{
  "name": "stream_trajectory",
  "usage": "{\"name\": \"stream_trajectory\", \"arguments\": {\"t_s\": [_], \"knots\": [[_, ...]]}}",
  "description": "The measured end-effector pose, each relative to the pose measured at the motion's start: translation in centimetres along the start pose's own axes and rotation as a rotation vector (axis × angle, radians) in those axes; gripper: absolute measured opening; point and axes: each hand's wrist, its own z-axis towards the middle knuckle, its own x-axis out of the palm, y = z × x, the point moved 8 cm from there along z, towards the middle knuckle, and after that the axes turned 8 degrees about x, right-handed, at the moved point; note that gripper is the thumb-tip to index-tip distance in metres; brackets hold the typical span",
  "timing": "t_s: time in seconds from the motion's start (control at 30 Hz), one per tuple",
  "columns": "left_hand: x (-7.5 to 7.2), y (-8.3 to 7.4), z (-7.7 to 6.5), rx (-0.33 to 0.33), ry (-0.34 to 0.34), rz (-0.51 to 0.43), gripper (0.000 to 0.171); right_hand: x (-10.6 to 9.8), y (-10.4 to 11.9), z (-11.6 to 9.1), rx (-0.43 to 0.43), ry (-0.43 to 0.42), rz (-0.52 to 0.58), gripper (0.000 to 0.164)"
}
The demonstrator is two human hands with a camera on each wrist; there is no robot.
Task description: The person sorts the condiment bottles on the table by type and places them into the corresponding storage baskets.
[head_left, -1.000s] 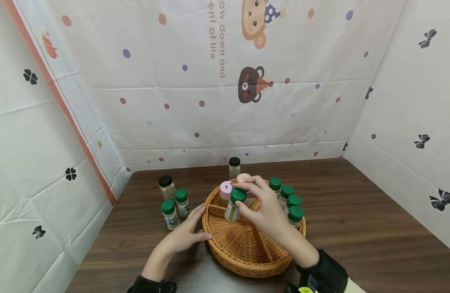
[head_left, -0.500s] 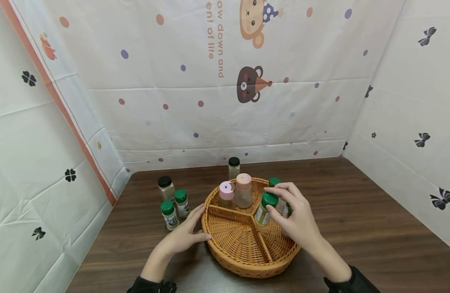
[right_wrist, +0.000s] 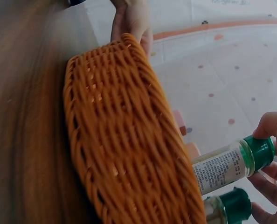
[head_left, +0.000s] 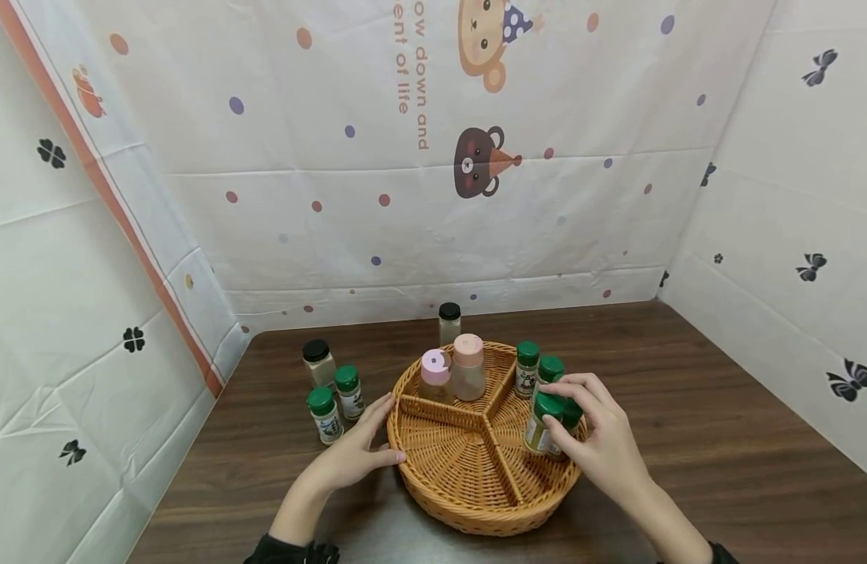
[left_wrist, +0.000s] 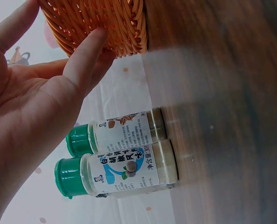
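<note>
My right hand pinches the green cap of a spice jar between thumb and fingers. The jar stands upright in the right compartment of a round wicker basket, close against other green-capped jars. In the right wrist view, the pinched jar shows a printed label above the basket's rim. My left hand rests against the basket's left side with fingers extended and the thumb at the rim. Its fingertips touch the woven wall in the left wrist view.
A pink-capped jar and a peach-capped jar occupy the back compartment. Left of the basket stand two green-capped jars and a black-capped jar. Another black-capped jar is behind it. Wicker dividers split the basket.
My right hand has carried the green-capped jar rightward from near the pink-capped jar, over the divider and down into the right compartment. My left hand has stayed at the basket.
</note>
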Motion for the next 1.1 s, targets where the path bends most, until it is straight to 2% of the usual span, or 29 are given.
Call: {"name": "stream_trajectory", "arguments": {"t_s": [0.23, 0.43, 0.63, 0.77, 0.97, 1.1], "knots": [[0.0, 0.0, 0.0, -0.012, 0.001, -0.007, 0.087, -0.5, -0.6, -1.0, -0.012, -0.013, -0.028, 0.045], [0.0, 0.1, 0.0, -0.016, 0.004, -0.016, 0.087, -0.3, -0.9, -1.6, -0.036, 0.021, -0.042, 0.046], [0.1, 0.0, 0.0, -0.011, 0.009, -0.024, 0.087, -0.3, -1.1, -2.4, -0.100, 0.050, -0.042, 0.048], [0.1, 0.0, 0.0, -0.010, 0.009, -0.024, 0.087, -0.2, -1.4, -2.7, -0.101, 0.072, -0.048, 0.045], [0.1, 0.0, 0.0, -0.014, 0.011, -0.024, 0.087, -0.4, -1.5, -2.9, -0.119, 0.061, -0.068, 0.047], [0.1, 0.0, 0.0, -0.015, 0.012, -0.022, 0.087, -0.5, -1.6, -3.0, -0.131, 0.053, -0.085, 0.043]]}}
